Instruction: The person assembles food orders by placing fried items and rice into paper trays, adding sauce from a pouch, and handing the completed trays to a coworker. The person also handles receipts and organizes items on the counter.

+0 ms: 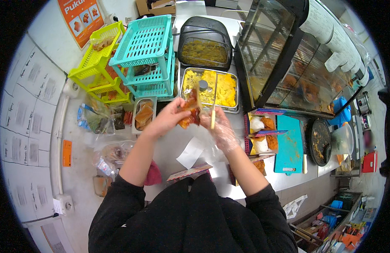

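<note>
My bare left hand (173,117) grips a shiny reddish-brown packet (190,110), which looks like clear plastic around a sauce. Close beside it is my right hand (223,131), in a loose clear plastic glove. Its fingers are closed around a slim tool with a cream handle (213,119); what kind of tool cannot be made out. Beyond both hands stands a metal tray (237,86) of yellow food, split by a divider. Below them, a white sheet of paper (192,152) and an open printed carton (189,172) lie on the steel counter (161,147).
Turquoise (141,46) and lime (98,59) stacked baskets stand at the left. A black pan (204,31) is at the back. A glass display case (283,59) rises at right, near boxes of rice and fried food (263,137), a turquoise cutting board (289,145) and a round black pan (319,141).
</note>
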{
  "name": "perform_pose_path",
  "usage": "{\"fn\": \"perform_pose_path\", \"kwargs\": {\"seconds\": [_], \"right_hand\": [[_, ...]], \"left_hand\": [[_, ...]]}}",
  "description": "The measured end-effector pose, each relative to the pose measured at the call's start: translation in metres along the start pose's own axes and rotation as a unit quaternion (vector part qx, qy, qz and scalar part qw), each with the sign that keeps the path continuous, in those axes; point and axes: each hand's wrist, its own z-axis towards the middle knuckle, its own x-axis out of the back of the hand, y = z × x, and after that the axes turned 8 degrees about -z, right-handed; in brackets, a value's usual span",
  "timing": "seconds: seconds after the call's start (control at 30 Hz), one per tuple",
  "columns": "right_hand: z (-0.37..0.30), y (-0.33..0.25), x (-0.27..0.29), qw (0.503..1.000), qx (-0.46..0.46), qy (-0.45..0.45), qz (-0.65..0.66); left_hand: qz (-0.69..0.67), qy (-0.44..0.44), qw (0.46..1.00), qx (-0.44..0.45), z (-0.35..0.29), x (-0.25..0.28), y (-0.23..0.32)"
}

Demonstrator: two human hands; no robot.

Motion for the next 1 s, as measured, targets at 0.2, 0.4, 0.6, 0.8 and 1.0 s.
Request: {"fn": "perform_pose_path", "kwargs": {"seconds": [0.2, 0.4, 0.6, 0.8, 1.0], "right_hand": [[0.017, 0.027, -0.019, 0.994, 0.073, 0.083, 0.022], [-0.021, -0.030, -0.011, 0.991, 0.035, -0.030, -0.128], [-0.046, -0.113, 0.049, 0.817, -0.110, -0.160, -0.543], [-0.046, -0.126, 0.028, 0.773, -0.080, -0.160, -0.608], [-0.045, -0.133, 0.022, 0.786, -0.121, -0.150, -0.587]], "left_hand": [[-0.133, 0.094, 0.981, -0.105, -0.016, -0.035, 0.001], [-0.058, 0.103, 0.984, -0.131, -0.030, -0.032, 0.016], [0.057, 0.055, 0.978, -0.192, -0.048, -0.021, 0.056], [0.082, -0.001, 0.981, -0.175, -0.051, -0.036, 0.066], [0.090, -0.014, 0.980, -0.180, -0.051, -0.033, 0.068]]}}
